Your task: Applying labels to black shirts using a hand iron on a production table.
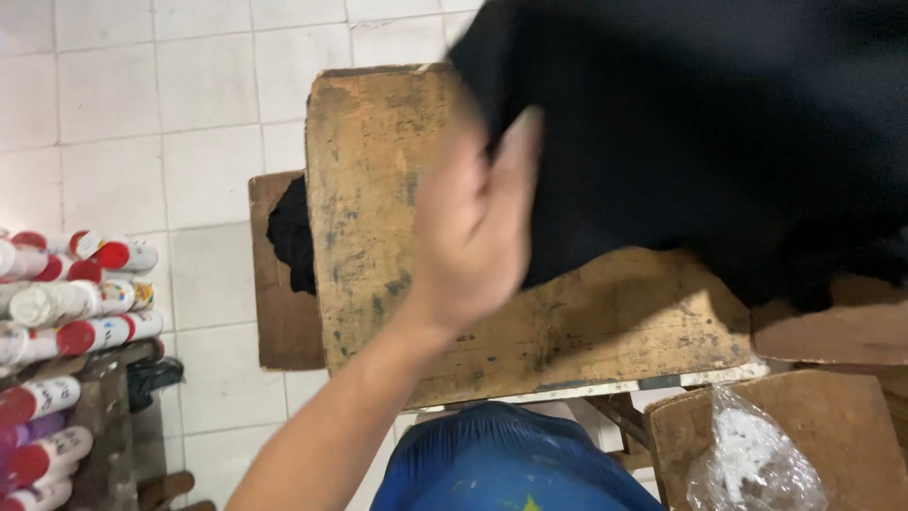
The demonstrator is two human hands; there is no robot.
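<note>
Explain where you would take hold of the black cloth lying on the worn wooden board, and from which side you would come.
Grip the black cloth at its loose lower-left edge, where it ends on the wooden board and bare wood shows beside it. Come from the left, low along the board, as the left hand already does there; its fingers lie on that edge. The cloth's far side runs out of view.

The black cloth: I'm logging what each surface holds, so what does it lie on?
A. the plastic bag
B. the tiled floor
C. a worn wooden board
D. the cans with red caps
C: the black cloth drapes over the worn wooden board, with the left hand pressed at its edge.
</note>
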